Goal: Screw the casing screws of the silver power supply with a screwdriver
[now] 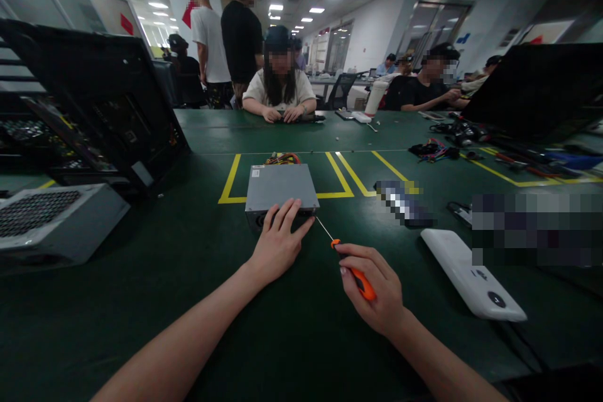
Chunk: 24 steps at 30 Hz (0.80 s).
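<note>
A grey computer power supply (281, 187) lies on the green table, its bundle of coloured cables (283, 158) at the far side. My left hand (281, 242) rests on its near edge, fingers stretched over the top and front face. In my right hand (374, 286) is a screwdriver (362, 282) with an orange and black handle. Its thin shaft points up and left, and the tip is at the near right corner of the power supply. Whether the tip sits in a screw is too small to tell.
At left stand an open black computer case (136, 107) and a second power supply (89, 226). A white power bank-like device (471, 273) lies at right, with cables (433, 149) and tools beyond. Yellow tape (343, 176) marks the table. A person (277, 88) sits opposite.
</note>
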Available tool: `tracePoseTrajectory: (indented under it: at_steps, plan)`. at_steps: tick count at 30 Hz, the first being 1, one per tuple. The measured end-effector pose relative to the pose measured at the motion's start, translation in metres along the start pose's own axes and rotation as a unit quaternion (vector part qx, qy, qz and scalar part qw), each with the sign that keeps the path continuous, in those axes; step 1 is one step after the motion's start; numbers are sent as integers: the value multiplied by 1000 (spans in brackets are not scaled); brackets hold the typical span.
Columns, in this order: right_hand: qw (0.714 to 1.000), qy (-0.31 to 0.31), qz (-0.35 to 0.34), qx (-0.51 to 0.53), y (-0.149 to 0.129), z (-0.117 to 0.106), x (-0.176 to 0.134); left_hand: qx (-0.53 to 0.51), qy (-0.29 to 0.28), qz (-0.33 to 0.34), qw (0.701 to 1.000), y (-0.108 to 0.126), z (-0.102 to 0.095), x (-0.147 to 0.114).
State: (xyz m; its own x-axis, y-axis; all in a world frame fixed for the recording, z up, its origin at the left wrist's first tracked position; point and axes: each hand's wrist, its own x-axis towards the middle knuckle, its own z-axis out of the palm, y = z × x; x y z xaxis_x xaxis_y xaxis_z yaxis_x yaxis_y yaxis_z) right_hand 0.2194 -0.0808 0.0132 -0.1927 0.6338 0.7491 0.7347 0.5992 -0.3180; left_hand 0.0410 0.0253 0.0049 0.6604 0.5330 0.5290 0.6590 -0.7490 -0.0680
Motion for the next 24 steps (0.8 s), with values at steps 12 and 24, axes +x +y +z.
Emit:
tracePoseTrajectory:
  at_steps: [12,24]
  plan:
    - [1000,7,-2,-4,0,0,0,-2,2,-1,1000,0,1,0]
    - [1000,12,-4,0,1,-1,0,3,-2,-6,1000,0,1,0]
